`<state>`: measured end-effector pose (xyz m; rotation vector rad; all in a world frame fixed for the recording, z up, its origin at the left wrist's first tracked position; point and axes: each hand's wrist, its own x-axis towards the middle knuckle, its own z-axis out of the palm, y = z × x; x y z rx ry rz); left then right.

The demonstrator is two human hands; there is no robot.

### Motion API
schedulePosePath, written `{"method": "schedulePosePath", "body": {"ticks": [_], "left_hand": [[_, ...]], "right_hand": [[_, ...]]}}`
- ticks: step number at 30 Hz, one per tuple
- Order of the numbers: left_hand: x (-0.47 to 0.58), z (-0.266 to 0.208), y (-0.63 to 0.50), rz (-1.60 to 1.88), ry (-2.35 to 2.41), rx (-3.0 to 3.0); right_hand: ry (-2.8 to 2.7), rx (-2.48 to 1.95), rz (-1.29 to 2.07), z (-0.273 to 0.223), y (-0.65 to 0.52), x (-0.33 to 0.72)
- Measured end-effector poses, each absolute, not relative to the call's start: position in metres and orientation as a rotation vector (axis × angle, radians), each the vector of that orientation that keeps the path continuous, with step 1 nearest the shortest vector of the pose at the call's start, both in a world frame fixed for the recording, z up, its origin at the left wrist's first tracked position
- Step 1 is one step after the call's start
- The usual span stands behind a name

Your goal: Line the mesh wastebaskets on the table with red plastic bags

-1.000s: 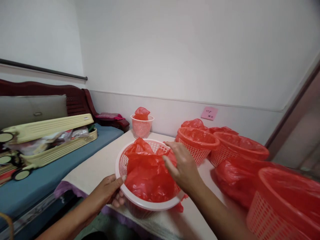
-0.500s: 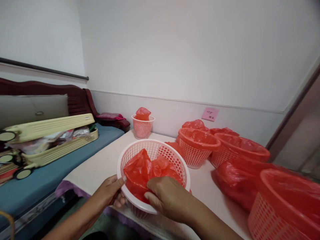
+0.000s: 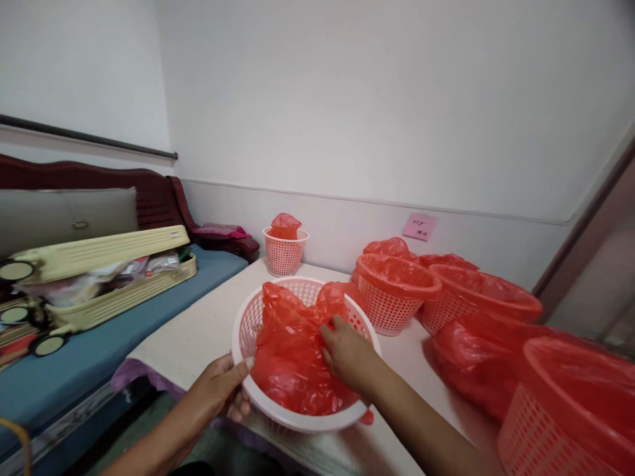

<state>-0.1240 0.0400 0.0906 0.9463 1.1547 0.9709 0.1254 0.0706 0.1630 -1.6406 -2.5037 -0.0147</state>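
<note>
Red plastic bag (image 3: pixel 292 370) bunched higher than before, right hand (image 3: pixel 350 354) gripping it. Left hand (image 3: pixel 223 387) clamps white basket (image 3: pixel 307 423) near bench (image 3: pixel 208 337) edge, room leftward.

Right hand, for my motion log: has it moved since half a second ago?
Yes: the right hand has moved up and rightward in view, closer to the pink note.

White perforated basket (image 3: pixel 308 422), one, at the near table edge — left hand (image 3: pixel 225 389) on its rim, thumb over the top; red plastic bag (image 3: pixel 290 354), crumpled inside it, gathered in the right hand (image 3: pixel 351 356); smaller basket (image 3: pixel 284 258), red plastic within, near the wall; three red-lined baskets (image 3: pixel 389 309), at right; pink note (image 3: pixel 419 227), handwritten, on the wall; yellow suitcase (image 3: pixel 112 252), ajar and packed — on a blue mattress (image 3: pixel 218 266), left.
</note>
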Motion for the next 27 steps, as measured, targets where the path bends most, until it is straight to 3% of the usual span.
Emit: {"method": "schedulePosePath", "body": {"ticks": [4,10,17,27], "left_hand": [[-0.123,0.09,0.041,0.961,1.154,0.958],[-0.124,0.085,0.049,0.988,1.094,0.975],[-0.115,0.102,0.035,0.995,1.182,0.963],[-0.11,0.102,0.018,1.21,1.045,0.802]], "right_hand": [[-2.531,-1.425,0.131,0.168,0.037,0.113],[-2.613,-0.872,0.751,0.177,0.033,0.106],[-2.267,-1.585,0.258,0.162,0.096,0.13],[-2.408,-1.36,0.491,0.172,0.024,0.137]]}}
